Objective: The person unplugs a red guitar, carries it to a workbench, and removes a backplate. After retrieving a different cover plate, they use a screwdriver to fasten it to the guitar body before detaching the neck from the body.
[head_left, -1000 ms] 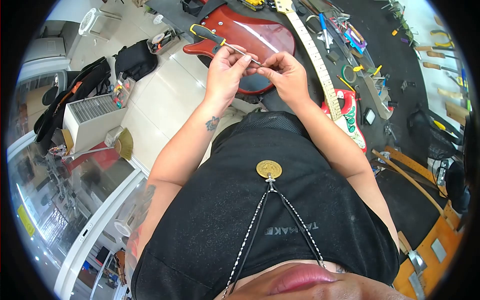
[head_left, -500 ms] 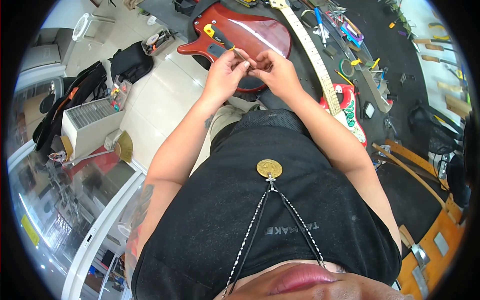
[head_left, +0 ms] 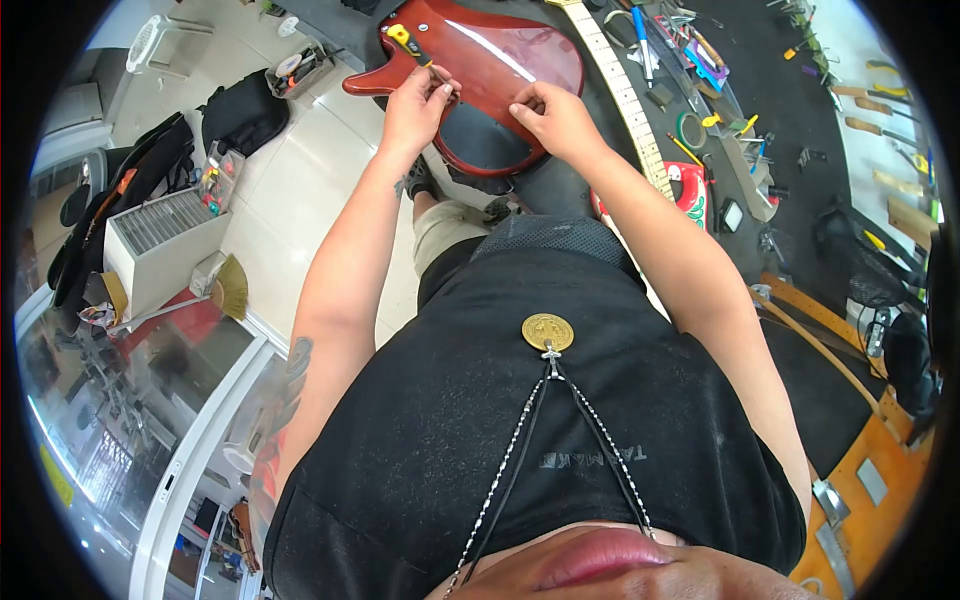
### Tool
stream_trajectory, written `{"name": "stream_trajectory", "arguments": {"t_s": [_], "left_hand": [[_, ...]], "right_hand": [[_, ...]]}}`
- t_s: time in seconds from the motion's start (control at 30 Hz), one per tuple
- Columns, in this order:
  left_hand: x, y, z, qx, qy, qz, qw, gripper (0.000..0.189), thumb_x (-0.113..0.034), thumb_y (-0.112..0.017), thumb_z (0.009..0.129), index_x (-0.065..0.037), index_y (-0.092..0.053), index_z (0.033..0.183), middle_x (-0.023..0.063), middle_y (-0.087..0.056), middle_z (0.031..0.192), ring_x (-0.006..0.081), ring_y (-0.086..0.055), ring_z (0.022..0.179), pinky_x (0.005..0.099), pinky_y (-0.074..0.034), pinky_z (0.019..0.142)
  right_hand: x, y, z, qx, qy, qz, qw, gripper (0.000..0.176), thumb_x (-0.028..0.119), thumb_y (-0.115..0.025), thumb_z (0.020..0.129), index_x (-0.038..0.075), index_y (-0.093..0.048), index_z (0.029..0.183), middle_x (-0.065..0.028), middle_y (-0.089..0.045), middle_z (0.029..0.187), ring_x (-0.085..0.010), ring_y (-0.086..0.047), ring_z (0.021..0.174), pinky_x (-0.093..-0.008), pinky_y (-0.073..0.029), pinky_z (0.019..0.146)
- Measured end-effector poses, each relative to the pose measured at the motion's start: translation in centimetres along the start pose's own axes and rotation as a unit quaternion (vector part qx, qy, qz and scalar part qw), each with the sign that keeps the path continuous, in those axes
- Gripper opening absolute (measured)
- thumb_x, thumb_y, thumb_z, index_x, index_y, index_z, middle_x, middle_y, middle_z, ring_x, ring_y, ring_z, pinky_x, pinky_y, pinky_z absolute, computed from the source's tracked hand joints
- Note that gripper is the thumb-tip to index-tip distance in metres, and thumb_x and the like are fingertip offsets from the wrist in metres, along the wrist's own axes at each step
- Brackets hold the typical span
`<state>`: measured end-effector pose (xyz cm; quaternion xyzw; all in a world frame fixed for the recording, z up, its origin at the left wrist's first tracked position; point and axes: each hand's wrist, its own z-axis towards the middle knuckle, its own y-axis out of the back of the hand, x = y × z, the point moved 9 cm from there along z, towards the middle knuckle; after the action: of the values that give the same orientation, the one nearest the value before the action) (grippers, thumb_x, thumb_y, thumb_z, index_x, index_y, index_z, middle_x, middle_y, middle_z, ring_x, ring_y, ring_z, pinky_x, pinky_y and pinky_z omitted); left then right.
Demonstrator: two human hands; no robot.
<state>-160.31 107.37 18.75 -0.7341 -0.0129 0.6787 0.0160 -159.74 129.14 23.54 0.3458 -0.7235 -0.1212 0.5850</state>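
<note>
My left hand is closed around the shaft of a screwdriver, whose yellow and black handle points up and away from me. Beneath both hands lies a glossy red-brown guitar body with a dark rounded area near its lower edge. Over the right part of this body, my right hand has its thumb and forefinger pinched together. Anything between those fingertips is too small to make out. The two hands are apart.
Right of the body is a light guitar neck on a red and white guitar. Green tape, a blue marker and small tools lie on the dark bench. A black bag is on the floor at left.
My hands were close together over the body and have moved apart. The left went left with the screwdriver, the right slightly right. The view has shifted a little.
</note>
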Motion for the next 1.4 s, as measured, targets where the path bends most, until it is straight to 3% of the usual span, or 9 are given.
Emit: {"name": "stream_trajectory", "arguments": {"t_s": [0.33,0.43,0.73,0.8,1.03,1.1,1.23,1.3,1.4], "left_hand": [[-3.8,-1.7,-0.9,0.063,-0.079,0.283,0.954,0.010,-0.005,-0.063,0.097,-0.002,-0.064,0.107,0.0155,-0.074,0.097,0.0335,-0.073,0.097,0.0399,-0.055,0.085],[-4.2,-2.1,-1.1,0.082,-0.086,0.299,0.947,0.011,-0.005,-0.062,0.097,-0.003,-0.064,0.107,0.0162,-0.073,0.097,0.0360,-0.071,0.097,0.0412,-0.055,0.084],[-4.4,-2.3,-1.4,0.080,-0.094,0.304,0.944,0.013,-0.005,-0.061,0.097,-0.003,-0.066,0.108,0.0154,-0.074,0.101,0.0359,-0.071,0.098,0.0413,-0.054,0.086],[-4.6,-2.3,-1.5,0.079,-0.095,0.311,0.942,0.013,-0.005,-0.062,0.096,-0.003,-0.066,0.108,0.0155,-0.074,0.101,0.0357,-0.071,0.099,0.0414,-0.054,0.086],[-3.6,-2.2,-0.8,0.097,-0.117,0.319,0.935,0.014,-0.006,-0.063,0.096,-0.003,-0.067,0.109,0.0167,-0.074,0.102,0.0362,-0.071,0.098,0.0420,-0.055,0.085],[-3.9,-2.4,-1.0,0.101,-0.133,0.326,0.930,0.014,-0.006,-0.063,0.096,-0.003,-0.068,0.109,0.0169,-0.074,0.102,0.0362,-0.071,0.098,0.0420,-0.055,0.085],[-3.8,-2.5,-0.9,0.105,-0.115,0.322,0.934,0.013,-0.006,-0.062,0.097,-0.002,-0.068,0.107,0.0166,-0.074,0.102,0.0362,-0.071,0.098,0.0415,-0.055,0.086],[-3.5,-2.7,-0.8,0.112,-0.122,0.336,0.927,0.013,-0.006,-0.062,0.097,-0.003,-0.068,0.107,0.0164,-0.074,0.101,0.0361,-0.071,0.098,0.0414,-0.055,0.086],[-4.2,-2.6,-1.2,0.109,-0.137,0.315,0.933,0.013,-0.007,-0.061,0.097,-0.003,-0.068,0.109,0.0159,-0.074,0.101,0.0355,-0.072,0.098,0.0410,-0.055,0.086]], "right_hand": [[15.3,5.7,2.3,-0.080,0.293,-0.049,0.951,0.014,0.012,-0.073,0.091,0.003,-0.071,0.102,-0.0108,-0.074,0.092,-0.0215,-0.071,0.089,-0.0337,-0.056,0.079],[21.1,4.7,0.9,0.042,0.389,-0.142,0.909,0.048,0.006,-0.070,0.083,0.011,-0.065,0.130,-0.0236,-0.060,0.128,-0.0351,-0.061,0.120,-0.0398,-0.049,0.103],[21.3,0.4,1.4,0.126,0.455,-0.363,0.803,0.014,0.013,-0.070,0.083,0.003,-0.075,0.090,-0.0165,-0.071,0.092,-0.0357,-0.071,0.090,-0.0436,-0.057,0.080],[20.8,-0.8,0.3,0.103,0.529,-0.468,0.701,0.014,0.017,-0.068,0.086,0.005,-0.076,0.086,-0.0180,-0.071,0.091,-0.0337,-0.072,0.090,-0.0425,-0.057,0.079],[20.6,0.8,1.0,0.120,0.295,-0.507,0.801,0.016,0.017,-0.065,0.090,0.007,-0.076,0.084,-0.0172,-0.073,0.090,-0.0319,-0.073,0.092,-0.0411,-0.058,0.080],[22.7,2.2,-2.0,0.010,0.559,-0.299,0.773,0.020,0.021,-0.066,0.091,0.007,-0.077,0.082,-0.0155,-0.075,0.083,-0.0327,-0.074,0.084,-0.0410,-0.058,0.077],[22.5,1.1,-1.0,0.037,0.527,-0.360,0.769,0.018,0.023,-0.068,0.089,0.006,-0.075,0.091,-0.0163,-0.075,0.085,-0.0341,-0.075,0.082,-0.0422,-0.059,0.076],[20.9,1.1,0.5,0.165,0.291,-0.533,0.777,0.018,0.019,-0.069,0.087,0.003,-0.074,0.094,-0.0186,-0.075,0.091,-0.0341,-0.075,0.085,-0.0430,-0.059,0.076],[20.3,0.2,1.5,0.141,0.228,-0.502,0.822,0.022,0.010,-0.076,0.085,0.004,-0.070,0.105,-0.0143,-0.074,0.097,-0.0278,-0.073,0.096,-0.0368,-0.058,0.080]]}}
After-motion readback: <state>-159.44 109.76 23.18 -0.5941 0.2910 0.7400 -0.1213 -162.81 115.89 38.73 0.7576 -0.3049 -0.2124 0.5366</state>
